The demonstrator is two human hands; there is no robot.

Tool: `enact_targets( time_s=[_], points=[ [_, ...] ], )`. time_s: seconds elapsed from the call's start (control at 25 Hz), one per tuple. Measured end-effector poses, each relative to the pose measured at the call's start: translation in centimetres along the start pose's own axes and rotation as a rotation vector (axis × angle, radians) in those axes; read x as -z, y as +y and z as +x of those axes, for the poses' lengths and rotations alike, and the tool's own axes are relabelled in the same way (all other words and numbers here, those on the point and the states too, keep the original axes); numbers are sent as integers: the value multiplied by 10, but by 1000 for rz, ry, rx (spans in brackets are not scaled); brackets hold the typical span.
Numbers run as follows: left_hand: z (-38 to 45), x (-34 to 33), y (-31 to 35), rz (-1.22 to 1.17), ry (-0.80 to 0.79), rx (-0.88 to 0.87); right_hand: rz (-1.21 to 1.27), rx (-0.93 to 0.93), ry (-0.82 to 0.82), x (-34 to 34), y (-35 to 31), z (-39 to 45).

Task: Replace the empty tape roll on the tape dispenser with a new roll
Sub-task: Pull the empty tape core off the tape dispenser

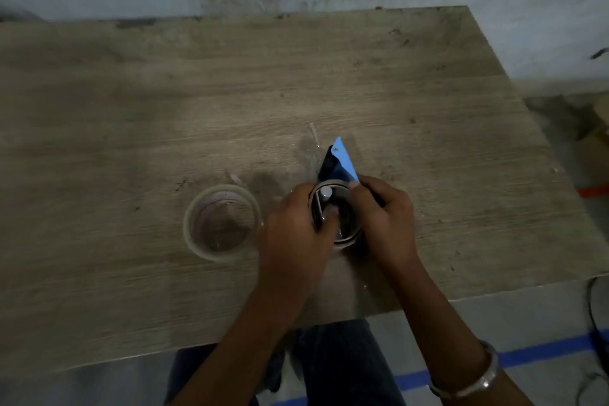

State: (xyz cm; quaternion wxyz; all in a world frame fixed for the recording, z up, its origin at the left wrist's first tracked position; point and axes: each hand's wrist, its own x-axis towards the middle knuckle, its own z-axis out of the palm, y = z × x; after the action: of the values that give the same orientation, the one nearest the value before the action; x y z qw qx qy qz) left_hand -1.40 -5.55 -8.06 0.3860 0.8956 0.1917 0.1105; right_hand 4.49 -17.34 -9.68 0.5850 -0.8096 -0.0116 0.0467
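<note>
Both hands close together over the tape dispenser [339, 165], near the right-centre of the desk [131, 92]. Left hand [296, 224] curled round the left side of the empty tape roll [336, 212] seated on the dispenser, fingertips hooked into its open core. Right hand [384, 217] wrapped round the dispenser's right side — thumb tip touching the lower edge of the blue plate [345, 158], which points away from the person. Pale hub and a metal bar show inside the ring. New roll [222, 222] of clear tape lies flat on the desk just left of the left hand, apart from it. Metal bangle [474, 376] on the right wrist. Beyond the desk's near edge — dark trousers [342, 362], blue floor tape [527, 356].
</note>
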Motion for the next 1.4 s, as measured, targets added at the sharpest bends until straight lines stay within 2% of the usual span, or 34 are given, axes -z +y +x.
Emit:
enact_targets(
  time_s=[0.24,0.52,0.88,1.08,1.24,1.32,1.4],
  points=[
    [-14,-12,-16,-125,20,-39,-35,211,-52,4,15,-18],
    [-29,-23,-28,-148,125,-138,-17,312,-4,3,29,-23],
    [-30,-20,-34,-253,150,-87,-69,406,77,4,36,-24],
    [-33,-17,-32,-224,177,-193,-117,457,118,5,34,-28],
    [-16,-5,-29,2,69,-218,-188,425,76,12,31,-21],
    [-3,8,-26,105,-59,-241,-307,368,-55,23,20,-12],
    [3,14,-21,151,-114,-242,-476,357,-159,33,8,-3]
  ],
)
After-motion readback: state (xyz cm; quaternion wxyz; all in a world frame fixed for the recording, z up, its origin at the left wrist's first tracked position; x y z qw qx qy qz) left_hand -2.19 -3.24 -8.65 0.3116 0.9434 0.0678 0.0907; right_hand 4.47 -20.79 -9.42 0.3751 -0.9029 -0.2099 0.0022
